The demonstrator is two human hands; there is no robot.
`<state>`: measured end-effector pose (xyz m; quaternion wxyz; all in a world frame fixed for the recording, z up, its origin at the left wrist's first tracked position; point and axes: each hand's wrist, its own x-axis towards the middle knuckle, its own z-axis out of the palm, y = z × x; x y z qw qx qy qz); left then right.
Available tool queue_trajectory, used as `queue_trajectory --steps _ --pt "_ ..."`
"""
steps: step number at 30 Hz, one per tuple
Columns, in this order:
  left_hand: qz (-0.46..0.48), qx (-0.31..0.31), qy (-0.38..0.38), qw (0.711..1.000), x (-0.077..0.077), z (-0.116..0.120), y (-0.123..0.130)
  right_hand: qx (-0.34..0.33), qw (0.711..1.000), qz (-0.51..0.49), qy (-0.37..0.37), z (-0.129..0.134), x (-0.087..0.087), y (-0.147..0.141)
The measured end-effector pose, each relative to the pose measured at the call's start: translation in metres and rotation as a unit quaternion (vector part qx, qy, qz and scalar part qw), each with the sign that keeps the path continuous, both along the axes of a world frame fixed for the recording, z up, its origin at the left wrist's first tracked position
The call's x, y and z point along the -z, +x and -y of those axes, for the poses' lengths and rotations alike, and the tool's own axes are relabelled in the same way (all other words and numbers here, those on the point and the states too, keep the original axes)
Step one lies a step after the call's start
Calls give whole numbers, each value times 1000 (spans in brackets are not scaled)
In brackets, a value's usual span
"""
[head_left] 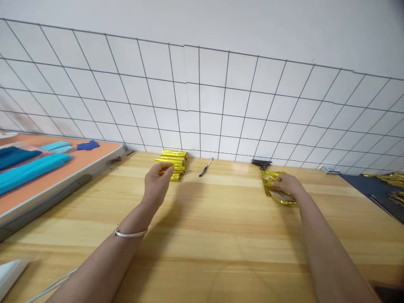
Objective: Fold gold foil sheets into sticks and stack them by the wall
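A stack of folded gold foil pieces (175,161) lies at the back of the wooden table (202,227), by the wire grid. My left hand (157,181) hovers just in front of that stack with loosely curled fingers, and it holds nothing that I can see. A silver bangle (130,233) circles the left wrist. My right hand (288,184) rests on a crumpled gold foil piece (275,190) at the right, fingers closed over its top.
A pen (205,168) lies between the hands near the grid. A black clip (261,162) sits behind the crumpled foil. An orange-topped table (63,168) at left carries blue and teal rolls. More gold foil (389,179) lies on a dark surface at the far right.
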<state>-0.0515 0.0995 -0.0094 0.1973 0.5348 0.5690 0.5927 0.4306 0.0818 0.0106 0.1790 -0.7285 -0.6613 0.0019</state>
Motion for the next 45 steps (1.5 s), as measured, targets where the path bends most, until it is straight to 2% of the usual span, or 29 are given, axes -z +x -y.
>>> queue_trajectory --steps 3,5,7,8,10,12,13,14,16,18,21,24,25,26,30,32,34,36,39,42,45 --pt "40 71 -24 996 -12 11 18 31 999 -5 29 5 -30 -18" --pt "45 120 -35 991 -18 18 29 27 998 -25 58 13 -52 -40" --pt "71 173 -53 981 -23 26 39 -44 975 -202 85 25 -69 -70" --pt "84 197 -63 975 -24 30 44 -87 945 -307 65 31 -74 -86" --pt "94 255 -83 959 -23 38 54 -152 862 -484 21 39 -75 -119" --pt "128 330 -108 929 -18 46 65 -183 787 -589 -1 39 -62 -149" --pt "160 364 -121 909 -14 49 71 -190 764 -616 -7 37 -52 -163" --pt "190 392 -140 889 -9 52 76 -189 754 -629 -3 34 -39 -174" --pt "243 416 -157 862 1 56 84 -190 753 -630 -13 28 -12 -192" --pt "263 419 -176 851 10 56 88 -190 762 -619 -21 22 12 -201" --pt "225 390 -200 870 17 49 84 -192 793 -578 -25 16 33 -199" --pt "19 354 -183 917 20 36 69 -193 841 -506 -14 12 40 -186" --pt "-76 340 -178 920 20 32 63 -195 858 -476 -9 11 40 -183" --pt "-128 324 -178 920 21 28 58 -201 874 -443 -4 10 40 -180" --pt "-228 255 -155 927 22 20 41 -267 908 -322 12 12 40 -181" --pt "-261 236 -128 927 20 20 38 -334 920 -201 32 15 40 -185" --pt "-300 223 -89 923 17 22 40 -391 917 -56 52 18 38 -189" --pt "-371 208 -29 905 13 25 44 -414 908 34 57 21 33 -192" --pt "-489 208 73 844 7 32 52 -421 904 70 36 27 21 -196" --pt "-552 263 111 783 2 41 59 -429 902 41 -29 32 6 -197" --pt "-591 287 142 740 -5 51 67 -447 877 -42 -172 35 -5 -194"
